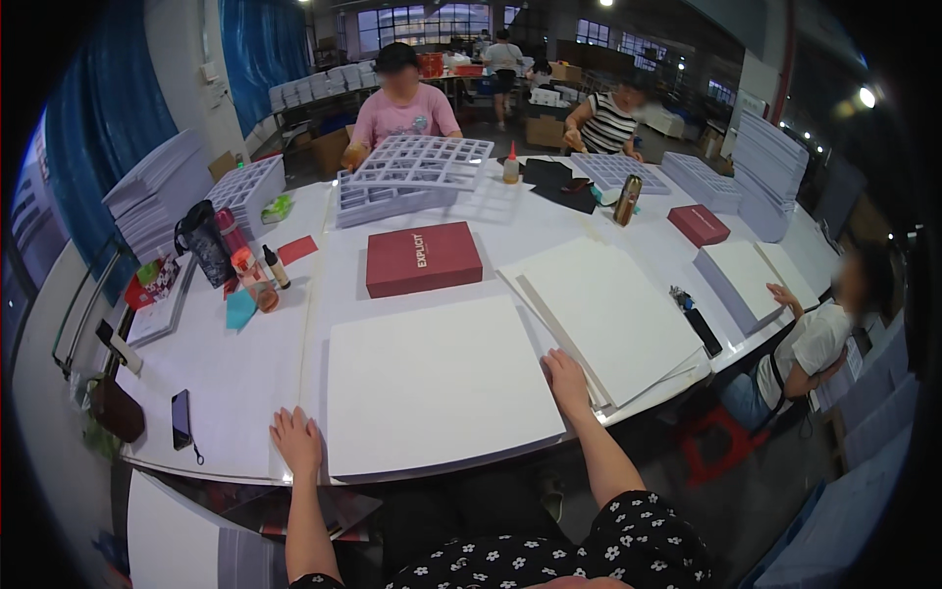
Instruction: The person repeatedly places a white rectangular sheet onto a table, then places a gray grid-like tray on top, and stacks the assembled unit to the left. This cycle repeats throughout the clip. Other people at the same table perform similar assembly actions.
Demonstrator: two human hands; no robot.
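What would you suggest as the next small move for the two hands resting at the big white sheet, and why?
Probably lift or slide the white sheet by its side edges. The left hand lies flat at its near-left corner and the right hand at its right edge, next to the stack of white boards. Neither hand has gripped anything yet.

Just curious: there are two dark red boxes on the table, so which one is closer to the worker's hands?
The larger red box, in the middle just beyond the white sheet. The smaller red box lies far off to the right.

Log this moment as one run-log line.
left hand: flat on table, at white board | right hand: on board's right edge | red box: behind board
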